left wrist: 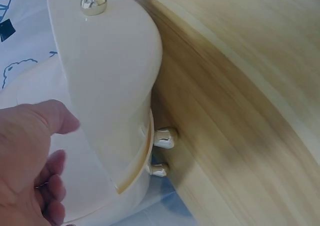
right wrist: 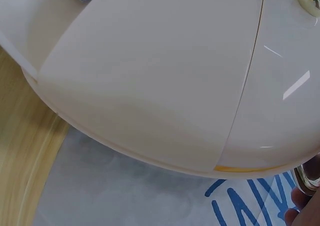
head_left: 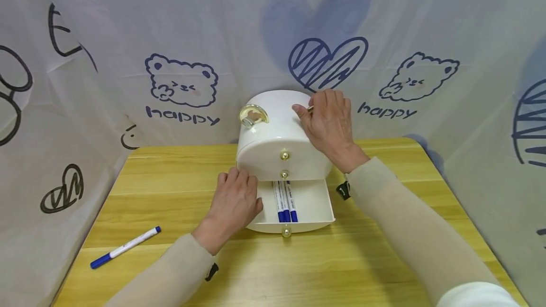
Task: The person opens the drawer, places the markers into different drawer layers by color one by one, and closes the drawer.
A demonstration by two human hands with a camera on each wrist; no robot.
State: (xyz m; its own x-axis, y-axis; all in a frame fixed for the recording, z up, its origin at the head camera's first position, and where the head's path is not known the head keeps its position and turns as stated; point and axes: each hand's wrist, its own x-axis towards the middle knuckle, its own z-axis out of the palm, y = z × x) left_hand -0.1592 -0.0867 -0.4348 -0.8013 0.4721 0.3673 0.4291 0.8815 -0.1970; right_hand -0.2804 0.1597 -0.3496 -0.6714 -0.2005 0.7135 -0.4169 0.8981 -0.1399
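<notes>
A white storage box (head_left: 277, 117) with a rounded top and gold knobs stands at the table's back, its bottom drawer (head_left: 313, 203) pulled out. Three white markers with blue ends (head_left: 285, 203) lie in that drawer. My right hand (head_left: 330, 122) grips the gold handle (right wrist: 304, 178) on the box's right side; the right wrist view shows only fingertips of it. Beside the drawer's left side, at the box's lower left corner, is my left hand (head_left: 234, 198). In the left wrist view its fingers bend loosely near the white wall, with nothing visible between them; contact is unclear.
Another white and blue marker (head_left: 125, 248) lies on the wooden table (head_left: 264, 269), towards the left. A second gold handle (head_left: 254, 115) is on the box's left side. Directly behind the box hangs a printed white cloth (head_left: 239, 22), with more cloth at both sides.
</notes>
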